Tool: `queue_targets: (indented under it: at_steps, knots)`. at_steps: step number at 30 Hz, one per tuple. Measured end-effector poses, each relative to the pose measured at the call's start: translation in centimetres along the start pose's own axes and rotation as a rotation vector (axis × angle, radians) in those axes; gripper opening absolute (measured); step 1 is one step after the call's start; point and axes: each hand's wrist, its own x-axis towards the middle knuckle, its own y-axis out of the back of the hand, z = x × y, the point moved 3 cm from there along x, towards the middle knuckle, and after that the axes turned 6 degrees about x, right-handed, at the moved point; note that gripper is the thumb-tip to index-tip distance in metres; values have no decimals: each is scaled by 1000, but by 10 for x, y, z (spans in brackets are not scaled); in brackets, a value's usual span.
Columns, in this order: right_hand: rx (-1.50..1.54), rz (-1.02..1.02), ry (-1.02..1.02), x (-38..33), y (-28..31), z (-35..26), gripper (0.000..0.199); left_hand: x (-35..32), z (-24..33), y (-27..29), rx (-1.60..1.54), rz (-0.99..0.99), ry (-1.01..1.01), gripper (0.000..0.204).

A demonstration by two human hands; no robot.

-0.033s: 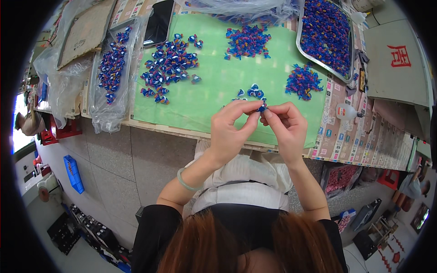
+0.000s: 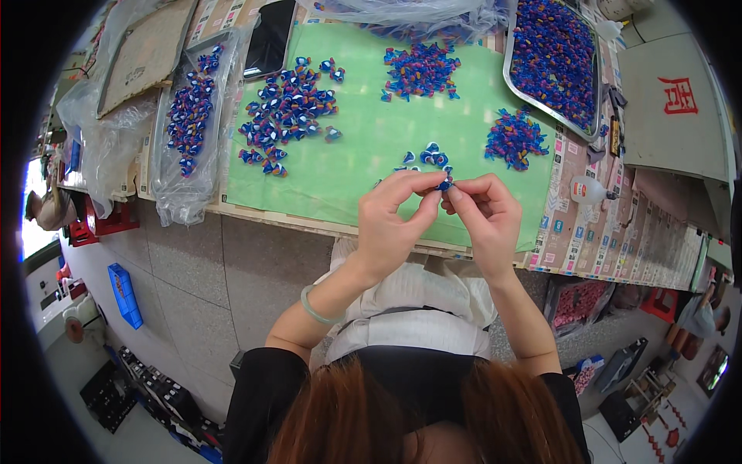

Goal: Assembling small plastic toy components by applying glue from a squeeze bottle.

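Fingers [image 2: 423, 184] of both hands pinch shut on one small blue piece [image 2: 444, 184], left hand [image 2: 394, 220] meeting right hand [image 2: 483, 216] above the green mat [image 2: 363, 147]. Around them I see loose blue pieces [image 2: 286, 108], a metal tray [image 2: 510, 73] full of them, and a phone [image 2: 269, 39].

A green mat [image 2: 363, 147] covers the desk [image 2: 255, 216]. At eleven o'clock a black phone [image 2: 269, 39] lies beside a clear bag [image 2: 189, 124] of blue pieces. At one o'clock a metal tray [image 2: 513, 77] is full of blue pieces. A small white bottle [image 2: 585, 189] lies at three o'clock. A blue crate [image 2: 124, 294] sits on the floor at eight o'clock.
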Motion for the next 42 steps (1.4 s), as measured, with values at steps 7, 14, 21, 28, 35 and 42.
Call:
queue_targets:
  at_steps: [7, 14, 21, 28, 35, 42]
  knots:
    - [-161, -11, 158, -3, 3, -5, 4, 1, 0, -1, -25, -29, -28, 18]
    - [442, 9, -288, -1, 9, -6, 5, 4, 3, -1, -212, -200, 55, 21]
    - [170, -46, -138, -7, 4, -12, 9, -1, -11, -4, -805, -284, 584, 15]
    - [187, -67, -136, -8, 4, -12, 10, -3, -10, -7, -859, -290, 654, 11]
    - [41, 58, -78, -14, 16, -10, 12, 9, -16, 15, -500, -177, 586, 9]
    - [-240, 617, 257, -36, 113, -4, 20, 40, -30, 69, 929, 293, -62, 11]
